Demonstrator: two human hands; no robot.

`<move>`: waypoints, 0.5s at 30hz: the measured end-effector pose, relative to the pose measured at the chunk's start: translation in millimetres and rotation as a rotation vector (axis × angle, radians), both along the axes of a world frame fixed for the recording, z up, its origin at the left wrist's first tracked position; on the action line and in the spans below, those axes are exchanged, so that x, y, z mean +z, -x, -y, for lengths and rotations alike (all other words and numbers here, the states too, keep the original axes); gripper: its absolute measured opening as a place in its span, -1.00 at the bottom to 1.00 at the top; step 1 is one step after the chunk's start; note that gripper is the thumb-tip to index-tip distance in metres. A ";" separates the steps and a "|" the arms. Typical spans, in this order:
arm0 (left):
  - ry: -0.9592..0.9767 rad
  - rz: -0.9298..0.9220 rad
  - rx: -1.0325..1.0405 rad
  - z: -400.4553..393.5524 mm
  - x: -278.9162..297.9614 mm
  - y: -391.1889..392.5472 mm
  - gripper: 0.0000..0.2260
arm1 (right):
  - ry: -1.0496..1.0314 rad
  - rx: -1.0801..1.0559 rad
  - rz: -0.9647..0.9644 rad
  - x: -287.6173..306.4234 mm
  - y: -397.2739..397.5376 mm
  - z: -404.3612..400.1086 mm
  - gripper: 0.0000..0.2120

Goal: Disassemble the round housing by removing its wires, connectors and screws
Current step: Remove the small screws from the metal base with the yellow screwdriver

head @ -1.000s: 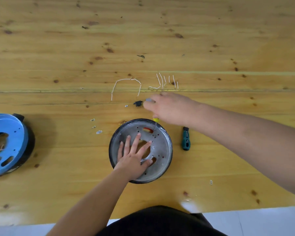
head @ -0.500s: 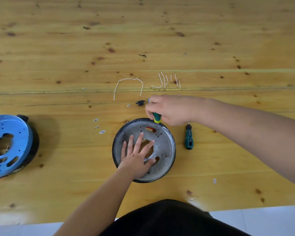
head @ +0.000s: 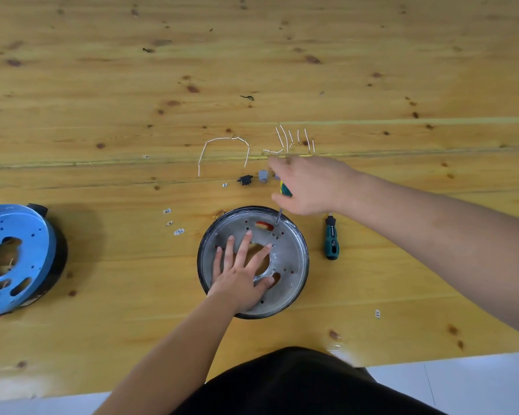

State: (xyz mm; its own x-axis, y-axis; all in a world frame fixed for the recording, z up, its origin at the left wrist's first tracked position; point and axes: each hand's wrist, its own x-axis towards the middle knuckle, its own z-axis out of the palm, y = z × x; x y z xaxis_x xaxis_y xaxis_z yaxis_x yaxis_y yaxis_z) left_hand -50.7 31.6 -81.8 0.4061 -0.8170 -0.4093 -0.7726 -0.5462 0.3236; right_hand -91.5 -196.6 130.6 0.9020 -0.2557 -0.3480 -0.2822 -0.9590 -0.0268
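The round housing [head: 291,250], a grey metal plate with holes inside a black rim, lies on the wooden table in front of me. My left hand [head: 240,271] presses flat on it, fingers spread, thumb at the central opening. My right hand [head: 312,184] grips a green-and-yellow screwdriver [head: 285,190] upright, its tip touching the plate's far edge beside a red slot [head: 262,224]. Removed white wires [head: 222,145] and more white wires [head: 291,139] lie beyond, with a black connector [head: 245,179] and a grey connector [head: 263,176].
A second green screwdriver [head: 331,238] lies just right of the housing. A blue round housing [head: 12,256] sits at the left edge. Small metal pieces [head: 174,226] lie left of the housing, and another small piece [head: 377,313] lies at the right front.
My right hand has drawn the screwdriver from near the connectors down to the plate's far edge and now holds it there. My left hand stays on the housing.
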 end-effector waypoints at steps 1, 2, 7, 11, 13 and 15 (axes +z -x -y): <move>0.003 -0.002 0.001 -0.1 -0.2 0.1 -0.38 | 0.100 -0.012 0.012 -2.5 0.2 -0.5 -0.61; 0.006 -0.002 0.003 -0.4 -0.5 0.2 -0.38 | 0.135 0.013 0.018 -4.3 0.5 -0.2 -0.62; -0.005 -0.005 0.003 0.4 0.5 0.3 -0.39 | -0.300 0.128 -0.019 2.2 6.1 4.2 -0.58; -0.013 0.001 0.005 0.4 1.1 -0.3 -0.36 | 0.125 0.074 0.032 -3.9 4.9 -0.6 -0.54; -0.012 0.004 0.002 -0.7 1.1 0.3 -0.35 | 0.144 0.027 0.064 -7.4 3.2 0.7 -0.52; -0.005 0.006 0.002 -0.7 0.6 0.3 -0.36 | -0.026 0.053 0.076 -9.0 4.3 3.6 -0.72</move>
State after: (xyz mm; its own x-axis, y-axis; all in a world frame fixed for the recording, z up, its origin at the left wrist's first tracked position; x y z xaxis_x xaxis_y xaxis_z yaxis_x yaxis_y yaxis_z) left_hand -51.1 32.3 -81.2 0.4103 -0.8143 -0.4106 -0.7735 -0.5492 0.3163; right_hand -95.8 -200.2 121.5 0.9381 -0.1986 -0.2836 -0.2272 -0.9712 -0.0713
